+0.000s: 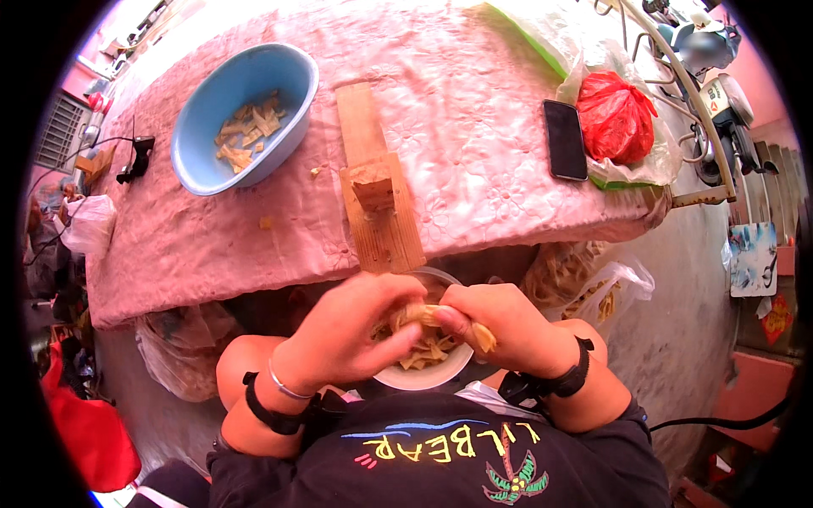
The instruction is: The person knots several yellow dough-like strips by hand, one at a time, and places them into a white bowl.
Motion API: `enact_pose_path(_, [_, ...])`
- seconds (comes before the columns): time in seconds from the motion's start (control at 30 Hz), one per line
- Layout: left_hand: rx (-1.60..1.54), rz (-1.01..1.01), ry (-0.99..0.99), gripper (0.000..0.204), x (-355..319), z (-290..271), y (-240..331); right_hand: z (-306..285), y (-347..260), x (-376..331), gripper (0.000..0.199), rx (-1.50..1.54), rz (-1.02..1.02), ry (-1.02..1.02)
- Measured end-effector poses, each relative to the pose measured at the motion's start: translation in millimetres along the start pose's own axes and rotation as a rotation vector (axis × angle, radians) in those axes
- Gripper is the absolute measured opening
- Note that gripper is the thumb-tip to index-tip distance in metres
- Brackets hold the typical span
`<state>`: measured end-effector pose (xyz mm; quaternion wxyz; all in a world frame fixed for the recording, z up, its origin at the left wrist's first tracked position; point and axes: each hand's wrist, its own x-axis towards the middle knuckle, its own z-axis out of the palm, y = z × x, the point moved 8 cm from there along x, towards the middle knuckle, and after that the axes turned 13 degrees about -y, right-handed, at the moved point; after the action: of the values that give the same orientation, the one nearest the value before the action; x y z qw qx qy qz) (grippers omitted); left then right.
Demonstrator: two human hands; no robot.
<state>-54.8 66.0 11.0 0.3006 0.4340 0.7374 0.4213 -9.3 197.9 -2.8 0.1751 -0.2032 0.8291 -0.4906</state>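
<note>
Over a white bowl [461, 366] on my lap, my right hand [512, 326] is closed around a pale yellow, wrinkled strip [484, 338], whose short end sticks out past the thumb. My left hand [360, 326] is slightly blurred. Its thumb and fingers are curved and apart beside the strip's other end; whether they touch it is hard to make out. More yellowish strips [428, 351] lie in the bowl, partly hidden by my hands. Just beyond, a wooden stand with an upright block [385, 224] reaches over the table's near edge.
A blue basin [190, 157] with several yellowish pieces [254, 127] stands on the pink cloth-covered table [474, 161]. To the right lie a black phone [565, 140] and a red plastic bag [616, 118]. Plastic bags of strips [572, 275] sit below the table edge.
</note>
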Motion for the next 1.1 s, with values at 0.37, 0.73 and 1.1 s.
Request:
enact_pose_path(0.37, [-0.448, 0.121, 0.109, 0.013, -2, 5, -13, -6, 3, 1, 0.029, 0.429, 0.141, -0.058])
enact_pose_path(0.73, [-0.899, 0.056, 0.394, 0.020, -12, -15, -46, 2, -4, 3, 0.023, 0.398, -0.016, 0.174])
enact_pose_path(1.1, [-0.275, 0.118, 0.092, 0.037, -5, -3, -10, -1, 8, 2, 0.037, 0.449, 0.102, -0.053])
